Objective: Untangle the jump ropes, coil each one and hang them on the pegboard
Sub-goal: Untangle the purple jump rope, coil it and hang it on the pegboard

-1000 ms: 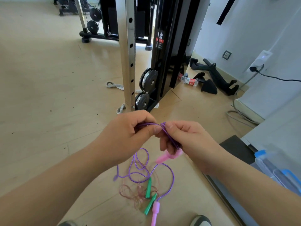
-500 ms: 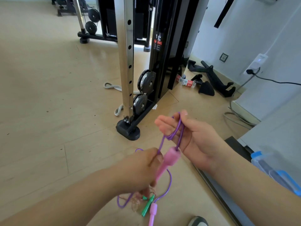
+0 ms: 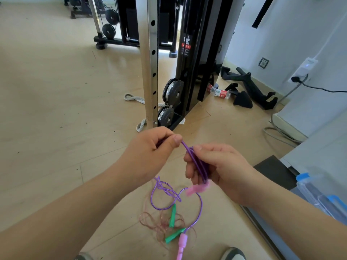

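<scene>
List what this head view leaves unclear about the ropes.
- Pegboard: outside the head view.
- Purple rope coils: count hidden by fingers of the right hand; a stretch vanishes inside the left hand.
- Upper pink handle: motion-blurred.
- Lower pink handle: cut by bottom edge.
- Reddish rope: too thin to trace its tangle.

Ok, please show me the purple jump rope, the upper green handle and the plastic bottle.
purple jump rope (image 3: pixel 196 163): head view, the bundled strands.
upper green handle (image 3: pixel 173 215): head view, its middle.
plastic bottle (image 3: pixel 219 92): head view, its label.
</scene>
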`<state>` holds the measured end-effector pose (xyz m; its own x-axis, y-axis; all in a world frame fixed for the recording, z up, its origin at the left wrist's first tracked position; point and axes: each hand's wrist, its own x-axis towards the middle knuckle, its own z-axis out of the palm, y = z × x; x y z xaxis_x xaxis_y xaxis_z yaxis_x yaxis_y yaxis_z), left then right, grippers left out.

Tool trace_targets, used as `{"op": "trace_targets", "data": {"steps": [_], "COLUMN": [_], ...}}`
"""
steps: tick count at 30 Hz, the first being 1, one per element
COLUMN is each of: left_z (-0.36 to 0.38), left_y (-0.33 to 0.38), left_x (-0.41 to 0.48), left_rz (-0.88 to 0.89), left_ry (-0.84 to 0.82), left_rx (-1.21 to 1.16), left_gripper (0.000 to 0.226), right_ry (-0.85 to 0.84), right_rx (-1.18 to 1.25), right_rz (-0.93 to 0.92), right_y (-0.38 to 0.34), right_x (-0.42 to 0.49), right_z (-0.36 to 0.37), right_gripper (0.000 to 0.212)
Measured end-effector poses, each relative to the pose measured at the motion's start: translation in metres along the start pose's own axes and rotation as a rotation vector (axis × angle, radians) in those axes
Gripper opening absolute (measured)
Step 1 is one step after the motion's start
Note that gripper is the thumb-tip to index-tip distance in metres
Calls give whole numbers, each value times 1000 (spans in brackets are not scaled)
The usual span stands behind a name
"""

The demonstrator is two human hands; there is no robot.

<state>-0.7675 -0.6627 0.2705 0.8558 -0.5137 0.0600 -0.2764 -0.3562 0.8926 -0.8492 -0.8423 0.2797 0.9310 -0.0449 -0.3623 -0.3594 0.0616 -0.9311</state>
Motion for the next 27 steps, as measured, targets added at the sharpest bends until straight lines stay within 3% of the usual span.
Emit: {"op": "trace_targets", "data": {"steps": [5,9,13,15,19,23,27], "left_z": [5,19,39,44,43,27,6], "left_y": [-10,-12,-11,-5,10,19,11], "left_x": [-1,-6,-16,-23,-32,-23,-5], "left_rz": [-153,-283,-374,-385,-284,-31,36], "left_ry": [-64,-140,-315,-423,-558,-334,-58], "left_rx": [-34,-52,-9,-37,105,113,17], "left_gripper": [40,40,38,39,24,18,17], "right_ry": [-136,-35,75,194,370,332,141], "right_rx": [174,340,524,407,-316,-603,-342], "right_rz": [70,88,53,-19,-80,-176,-151], "right_y": [-2,-8,-11,-10,0,15,6], "right_x": [-1,-1,0,4,8,9,5], "right_z": [3,10,7,2,-5,-10,-5], "right_gripper": [22,22,23,22,17,11,21]}}
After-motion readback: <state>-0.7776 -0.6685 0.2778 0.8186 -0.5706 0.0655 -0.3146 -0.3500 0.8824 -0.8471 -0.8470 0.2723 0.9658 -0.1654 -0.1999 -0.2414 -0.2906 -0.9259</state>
